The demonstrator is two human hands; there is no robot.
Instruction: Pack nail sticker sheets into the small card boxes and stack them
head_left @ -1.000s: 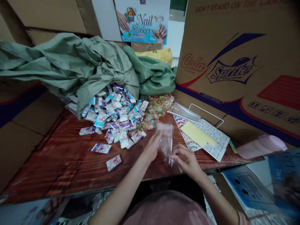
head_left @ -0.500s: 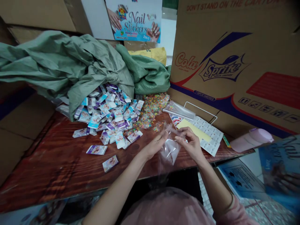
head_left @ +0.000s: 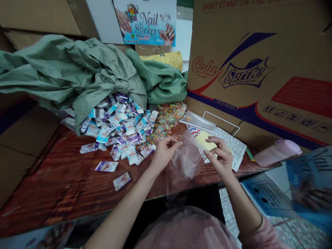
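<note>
A clear plastic bag (head_left: 185, 160) hangs over the front part of the wooden table (head_left: 64, 173). My left hand (head_left: 166, 152) pinches the left side of its upper edge between thumb and forefinger. At the bag's right side, my right hand (head_left: 220, 157) has its thumb and fingers apart; whether the thumb touches the film is unclear. Behind this hand lie a yellow paper (head_left: 203, 138) and sheets of small printed stickers (head_left: 237, 147), partly hidden by the fingers. Further back is a folded clear plastic piece (head_left: 198, 120).
Small printed boxes (head_left: 129, 128) spill from a green sack (head_left: 103, 69) at left. Small colourful packets (head_left: 168, 117) lie beside them, below another green sack (head_left: 166, 83). A large carton (head_left: 254, 45) stands at right, a pink bottle (head_left: 277, 152) and white wire frame (head_left: 221, 121) before it.
My hands have moved apart, the left one leftward and the right one rightward. My right fingers have spread, and the bag looks wider and looser between the hands.
</note>
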